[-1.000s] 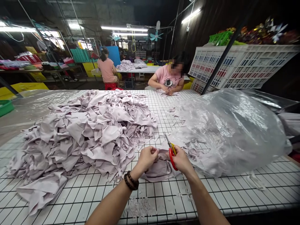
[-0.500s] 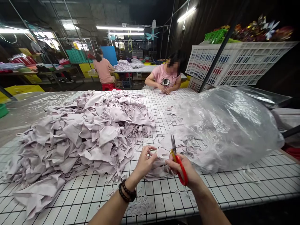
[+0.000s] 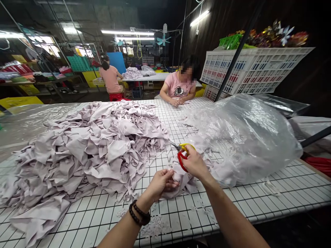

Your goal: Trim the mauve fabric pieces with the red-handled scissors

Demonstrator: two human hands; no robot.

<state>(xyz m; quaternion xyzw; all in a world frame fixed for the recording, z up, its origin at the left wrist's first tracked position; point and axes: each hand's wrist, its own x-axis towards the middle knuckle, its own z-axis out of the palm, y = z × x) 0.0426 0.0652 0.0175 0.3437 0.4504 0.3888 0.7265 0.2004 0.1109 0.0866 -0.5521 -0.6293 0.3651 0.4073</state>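
Observation:
My right hand (image 3: pixel 195 162) grips scissors (image 3: pixel 182 157) with one red and one yellow handle loop; their blades point up and left, toward the big fabric pile. Just below and left, my left hand (image 3: pixel 162 183) pinches the edge of a pale lilac fabric piece (image 3: pixel 182 181) between thumb and fingers. That piece rests partly on the grid-marked table (image 3: pixel 178 213), its far side running under my right hand. A large heap of similar pale lilac pieces (image 3: pixel 103 148) covers the table to the left. Small clipped scraps (image 3: pixel 156 225) lie near my left forearm.
A clear plastic bag (image 3: pixel 253 137) with fabric pieces at its mouth takes up the table's right side. Across the table sits a co-worker (image 3: pixel 179 86), hands on the tabletop. White crates (image 3: pixel 253 69) stand at the back right, beside a dark post (image 3: pixel 232 51).
The scissors have swung from pointing upward to pointing left, as my right hand rose and turned. My left hand has moved slightly down, its fingers closing on the fabric. The view has shifted a little.

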